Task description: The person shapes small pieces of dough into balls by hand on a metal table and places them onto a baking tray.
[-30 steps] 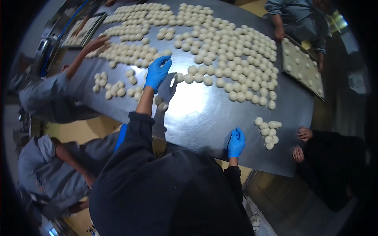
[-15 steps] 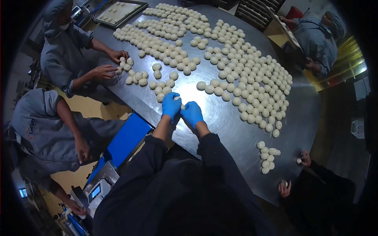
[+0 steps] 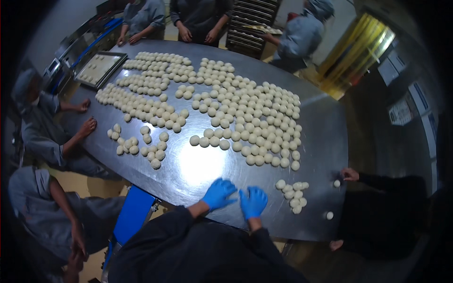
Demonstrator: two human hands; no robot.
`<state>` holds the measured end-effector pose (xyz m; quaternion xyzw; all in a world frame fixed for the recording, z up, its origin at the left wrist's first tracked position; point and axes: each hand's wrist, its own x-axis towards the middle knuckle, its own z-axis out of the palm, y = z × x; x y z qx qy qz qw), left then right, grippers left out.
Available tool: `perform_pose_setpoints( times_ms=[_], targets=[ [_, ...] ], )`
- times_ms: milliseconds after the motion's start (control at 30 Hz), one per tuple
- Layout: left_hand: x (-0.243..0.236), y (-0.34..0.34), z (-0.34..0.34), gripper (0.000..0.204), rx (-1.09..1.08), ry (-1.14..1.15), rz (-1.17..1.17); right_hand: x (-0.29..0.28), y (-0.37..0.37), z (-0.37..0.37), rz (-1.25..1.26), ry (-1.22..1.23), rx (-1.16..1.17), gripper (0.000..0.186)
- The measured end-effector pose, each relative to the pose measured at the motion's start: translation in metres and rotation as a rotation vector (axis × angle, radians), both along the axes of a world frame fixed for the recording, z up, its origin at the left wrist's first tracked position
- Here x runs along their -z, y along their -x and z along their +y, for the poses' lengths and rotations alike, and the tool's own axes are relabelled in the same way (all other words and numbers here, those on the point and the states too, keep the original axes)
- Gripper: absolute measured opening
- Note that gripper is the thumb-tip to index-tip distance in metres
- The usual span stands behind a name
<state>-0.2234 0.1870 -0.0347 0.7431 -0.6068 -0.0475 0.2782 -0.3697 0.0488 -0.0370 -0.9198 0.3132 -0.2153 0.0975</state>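
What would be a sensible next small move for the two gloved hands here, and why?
Probably a short reach rightward with the right hand to the small separate cluster of dough balls: no dough shows in that hand or in the left hand, both are at the near side of the metal table, and that cluster looks nearest.

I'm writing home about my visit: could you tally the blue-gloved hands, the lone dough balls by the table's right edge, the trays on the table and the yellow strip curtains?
Blue-gloved hands (left hand, right hand): 2
Lone dough balls: 2
Tray: 1
Yellow strip curtain: 1
Total: 6
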Motion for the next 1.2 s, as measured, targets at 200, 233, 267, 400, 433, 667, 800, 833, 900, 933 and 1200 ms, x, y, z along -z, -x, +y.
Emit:
perform_pose_setpoints(
  times_ms=[200,233,267,400,433,667,800,833,900,933,1200],
  targets=[
    [0.001,-0.053,0.044,0.029,-0.293,-0.04,0.127,-0.006,0.048,-0.047,-0.031,-0.281,0.139,0.022],
    [0.014,-0.045,0.063,0.027,-0.258,-0.073,0.194,0.013,0.073,-0.031,-0.113,-0.239,0.147,0.019],
    [0.032,-0.028,0.079,0.025,-0.154,-0.102,0.221,0.019,0.075,-0.017,-0.206,-0.198,0.066,0.019],
    [0.015,0.014,0.014,0.022,0.018,-0.203,0.155,0.033,0.024,0.009,-0.17,-0.155,-0.027,0.018],
    [0.014,0.006,-0.009,0.025,0.016,-0.096,0.111,0.03,0.007,-0.01,-0.153,-0.132,-0.042,0.018],
    [0.021,-0.034,0.042,0.008,-0.068,-0.336,0.123,0.047,0.081,-0.029,-0.138,-0.363,0.072,0.017],
    [0.015,0.01,0.016,0.007,-0.013,-0.063,0.114,0.029,0.015,0.012,-0.22,-0.122,-0.172,0.016],
    [0.018,-0.009,-0.006,0.01,0.01,0.042,0.238,0.026,-0.005,-0.003,-0.207,-0.139,-0.212,0.015],
    [0.0,-0.043,-0.027,0.019,-0.049,0.007,0.155,0.018,-0.019,-0.034,-0.187,-0.192,-0.232,0.014],
    [-0.003,-0.047,-0.011,0.019,-0.091,0.031,0.118,-0.004,-0.008,-0.046,-0.169,-0.229,-0.224,0.014],
    [0.014,0.009,0.019,0.012,0.053,0.089,0.119,0.026,-0.006,0.014,-0.306,-0.197,-0.24,0.021]
  ],
)
